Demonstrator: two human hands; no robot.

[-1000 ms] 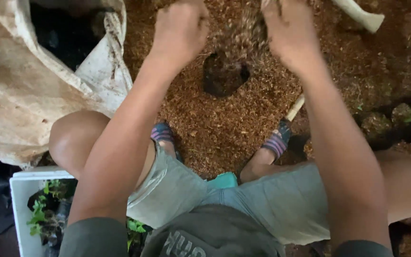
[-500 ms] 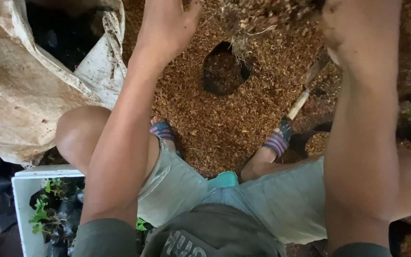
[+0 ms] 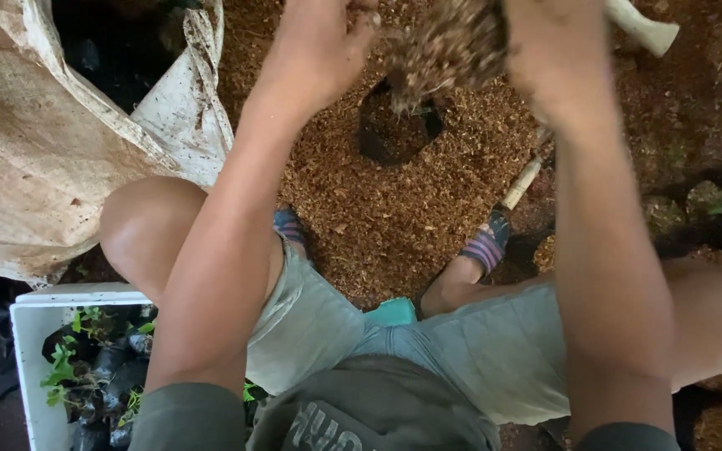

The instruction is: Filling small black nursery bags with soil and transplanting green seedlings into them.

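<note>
The left hand (image 3: 319, 46) and right hand (image 3: 555, 54) are cupped together around a clump of fibrous brown mulch (image 3: 449, 46), held above a dark hole (image 3: 394, 129) in the mulch bed (image 3: 394, 209). The clump is judged light, loose and crumbly; support from beneath is advised.

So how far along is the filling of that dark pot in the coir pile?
Done: the dark pot sits sunk in the brown fibre pile, already partly filled. In hand: the left hand and right hand hold a clump of fibre above it, bits dropping. Left: the pot's rim still shows, so it isn't full. Seedlings in black bags wait in the white crate.
</note>
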